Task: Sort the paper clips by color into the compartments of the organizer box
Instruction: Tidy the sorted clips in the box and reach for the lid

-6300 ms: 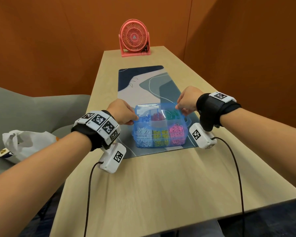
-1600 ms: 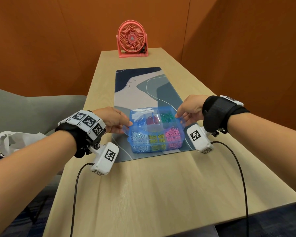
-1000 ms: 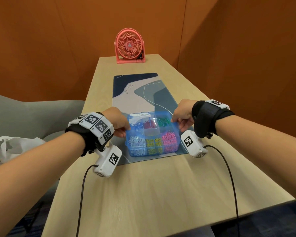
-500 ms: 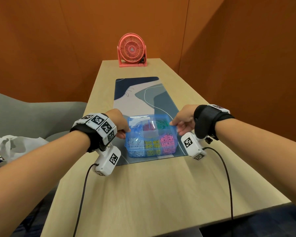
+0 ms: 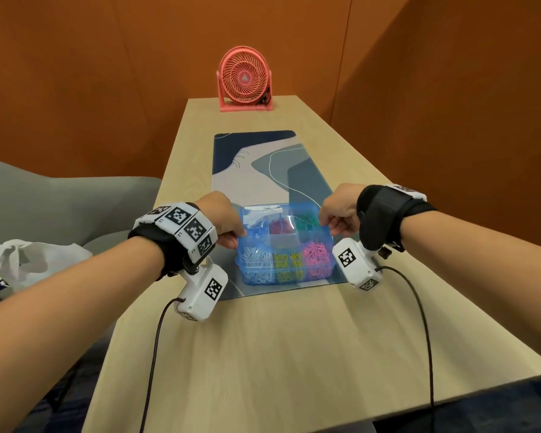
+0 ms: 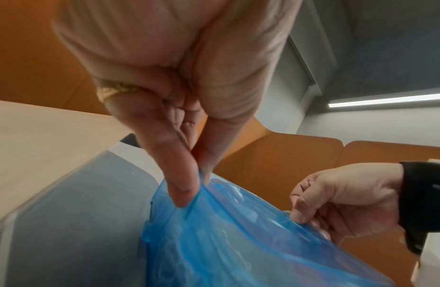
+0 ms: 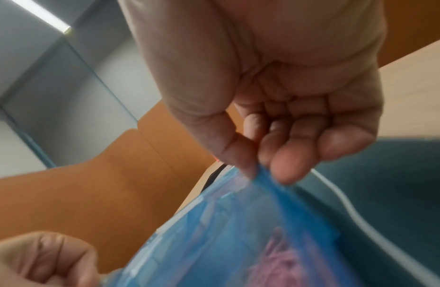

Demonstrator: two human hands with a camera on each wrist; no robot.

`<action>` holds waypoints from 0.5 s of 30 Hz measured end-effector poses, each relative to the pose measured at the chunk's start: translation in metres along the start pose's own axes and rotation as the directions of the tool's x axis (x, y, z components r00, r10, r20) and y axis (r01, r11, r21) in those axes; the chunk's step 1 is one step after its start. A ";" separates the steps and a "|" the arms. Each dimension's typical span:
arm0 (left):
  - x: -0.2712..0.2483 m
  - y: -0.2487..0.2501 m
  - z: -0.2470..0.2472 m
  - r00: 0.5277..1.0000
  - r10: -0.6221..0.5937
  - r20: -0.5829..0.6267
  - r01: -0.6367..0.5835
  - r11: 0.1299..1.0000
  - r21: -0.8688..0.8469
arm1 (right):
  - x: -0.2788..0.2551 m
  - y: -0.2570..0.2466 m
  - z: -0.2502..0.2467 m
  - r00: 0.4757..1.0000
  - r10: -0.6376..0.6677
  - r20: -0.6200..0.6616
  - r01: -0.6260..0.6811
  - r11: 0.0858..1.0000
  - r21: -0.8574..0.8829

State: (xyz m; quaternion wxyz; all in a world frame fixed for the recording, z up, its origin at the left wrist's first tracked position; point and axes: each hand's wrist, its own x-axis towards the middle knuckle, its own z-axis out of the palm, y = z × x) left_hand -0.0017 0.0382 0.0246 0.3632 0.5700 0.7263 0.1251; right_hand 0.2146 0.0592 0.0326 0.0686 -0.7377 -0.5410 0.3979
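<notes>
On the bench point(image 5: 294, 354), the blue organizer box point(image 5: 284, 245) sits at the near end of the desk mat point(image 5: 253, 170), nearer to us than six seconds ago, its sorted paper clips point(image 5: 316, 254) under a clear lid point(image 5: 281, 225) now lower. Our left hand point(image 5: 221, 218) pinches the lid's left edge in a thumb-and-finger grip; our right hand point(image 5: 341, 210) pinches the right edge.

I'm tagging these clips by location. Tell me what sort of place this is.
Probably an office meeting booth or small work nook: a long light wooden table runs between orange panelled walls, with a grey upholstered seat beside it, and a patterned blue desk mat and a small coral-pink desk fan on the table.
</notes>
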 end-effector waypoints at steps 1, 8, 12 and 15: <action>0.000 0.000 -0.001 1.000 0.002 0.010 -0.002 1.000 0.008 | -0.001 -0.001 0.000 1.000 -0.017 -0.012 0.016 1.000 -0.024; 0.004 -0.009 -0.001 0.989 0.087 0.116 -0.092 0.995 0.037 | -0.006 -0.001 -0.006 0.993 -0.120 0.022 0.122 0.980 -0.158; 0.006 -0.016 -0.001 0.978 0.199 0.058 -0.207 0.958 0.199 | -0.009 -0.004 -0.003 0.968 -0.250 -0.009 0.218 0.862 -0.458; -0.006 -0.027 0.007 0.952 0.212 0.222 -0.271 0.921 0.281 | -0.005 -0.001 -0.005 0.971 -0.237 -0.020 0.196 0.846 -0.497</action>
